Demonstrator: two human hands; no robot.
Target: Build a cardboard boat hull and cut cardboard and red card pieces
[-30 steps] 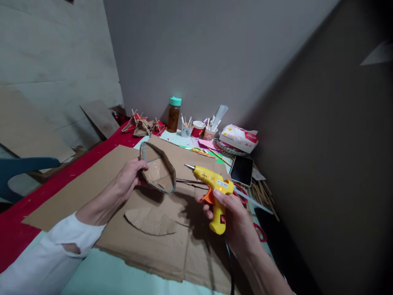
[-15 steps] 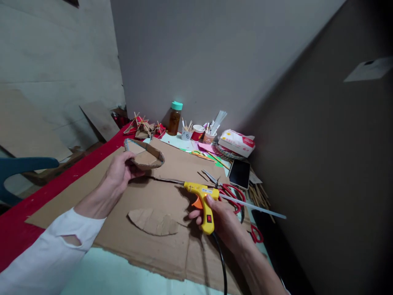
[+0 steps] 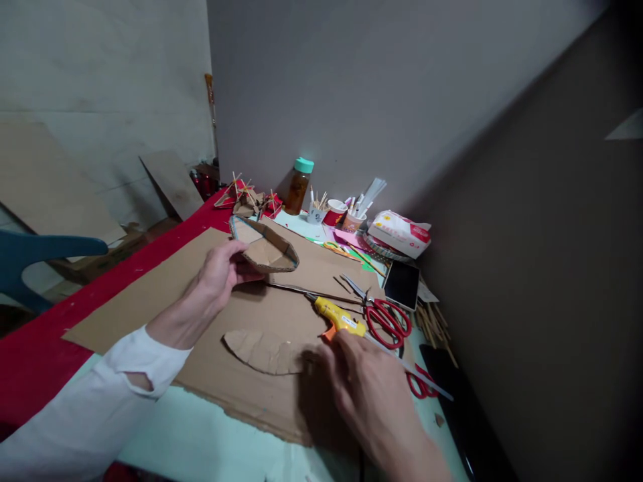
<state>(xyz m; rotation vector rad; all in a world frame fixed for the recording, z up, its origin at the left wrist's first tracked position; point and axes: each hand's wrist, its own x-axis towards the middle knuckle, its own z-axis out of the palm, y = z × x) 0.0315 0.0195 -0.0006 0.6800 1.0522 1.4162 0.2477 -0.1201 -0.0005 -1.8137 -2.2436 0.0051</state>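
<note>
Cardboard boat shell: my left hand pinches its near rim, keeping it raised off the desk. Right hand covers the glue gun lying flat; its grip I cannot tell.

Plain grey walls met in a corner behind the surface; a blue chair stood at its left edge.

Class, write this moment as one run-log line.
left hand: holds cardboard boat | right hand: on glue gun, lying on cardboard sheet
</note>
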